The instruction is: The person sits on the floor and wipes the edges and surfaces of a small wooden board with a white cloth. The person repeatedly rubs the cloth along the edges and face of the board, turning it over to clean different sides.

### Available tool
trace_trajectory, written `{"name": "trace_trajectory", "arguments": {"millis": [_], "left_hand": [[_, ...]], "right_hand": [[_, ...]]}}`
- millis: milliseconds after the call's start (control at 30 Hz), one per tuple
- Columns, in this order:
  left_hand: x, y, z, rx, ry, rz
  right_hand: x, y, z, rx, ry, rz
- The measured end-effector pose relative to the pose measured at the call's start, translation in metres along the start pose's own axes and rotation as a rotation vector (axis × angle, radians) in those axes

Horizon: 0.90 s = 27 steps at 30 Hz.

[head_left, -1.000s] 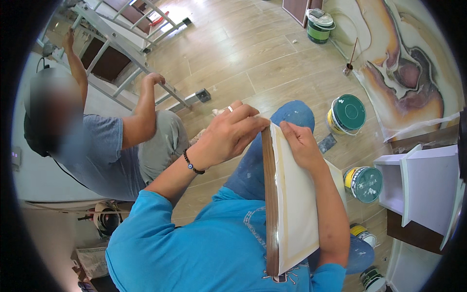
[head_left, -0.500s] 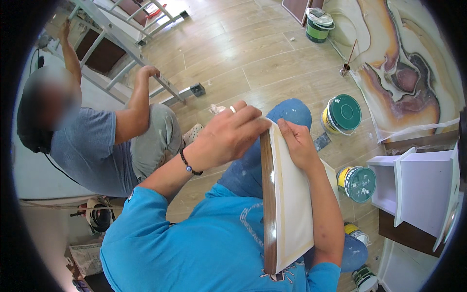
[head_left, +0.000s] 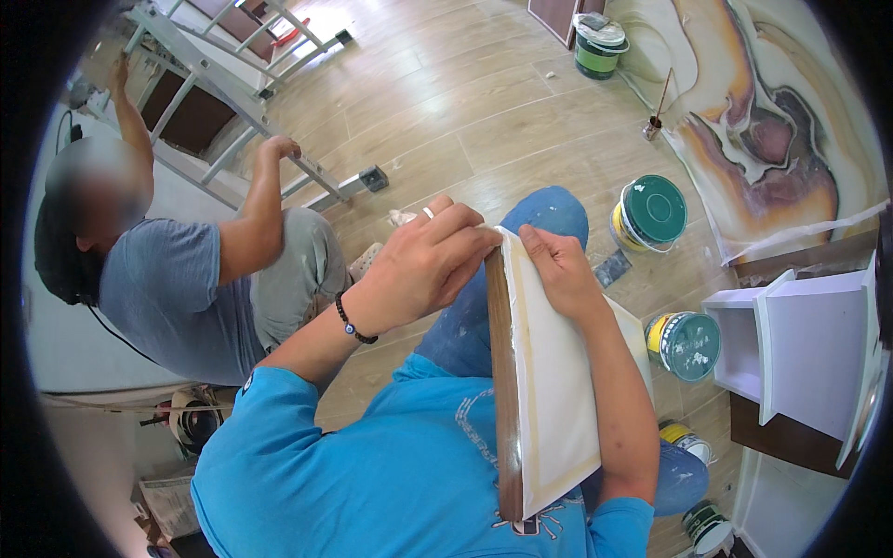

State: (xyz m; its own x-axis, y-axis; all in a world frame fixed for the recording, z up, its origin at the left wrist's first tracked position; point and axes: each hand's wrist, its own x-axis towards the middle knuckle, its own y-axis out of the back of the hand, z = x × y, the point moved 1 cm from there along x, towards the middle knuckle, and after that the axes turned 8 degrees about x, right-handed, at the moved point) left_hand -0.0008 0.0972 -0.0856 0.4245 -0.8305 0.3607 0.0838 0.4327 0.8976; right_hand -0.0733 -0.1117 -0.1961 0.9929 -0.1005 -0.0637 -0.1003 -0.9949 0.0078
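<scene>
A flat white panel (head_left: 549,391) with a brown wood-look edge and a yellowish strip along its border stands tilted across my lap, against my blue shirt. My right hand (head_left: 561,270) grips it near its far end, thumb on the white face, with the forearm lying along it. At the far corner of the brown edge, my left hand (head_left: 433,260) is closed, its fingertips pinched together. Whatever those fingertips may hold is too small to make out. A ring and a dark beaded bracelet (head_left: 352,321) are on that hand and wrist.
To the left, another person crouches with a hand on an aluminium ladder (head_left: 219,88). Paint buckets with green lids (head_left: 656,206) stand to the right on the wood-look floor. Beyond them are a marbled panel (head_left: 772,139), a brush in a small pot (head_left: 654,126) and a white cabinet piece (head_left: 809,344).
The panel and both my hands have shifted slightly left in view. My left fingers stay pinched at the same corner, and my right hand keeps its grip.
</scene>
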Motion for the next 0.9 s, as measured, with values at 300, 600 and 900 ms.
{"name": "trace_trajectory", "arguments": {"millis": [300, 600, 900], "left_hand": [[0.000, 0.002, 0.001, 0.031, 0.036, 0.006], [0.003, -0.006, -0.008, 0.029, 0.066, -0.011], [0.004, -0.004, -0.021, 0.043, 0.056, -0.035]], "right_hand": [[0.000, -0.002, -0.003, -0.040, 0.012, 0.011], [-0.002, -0.002, -0.002, -0.044, -0.006, 0.004], [-0.001, -0.001, -0.003, -0.013, -0.034, -0.007]]}}
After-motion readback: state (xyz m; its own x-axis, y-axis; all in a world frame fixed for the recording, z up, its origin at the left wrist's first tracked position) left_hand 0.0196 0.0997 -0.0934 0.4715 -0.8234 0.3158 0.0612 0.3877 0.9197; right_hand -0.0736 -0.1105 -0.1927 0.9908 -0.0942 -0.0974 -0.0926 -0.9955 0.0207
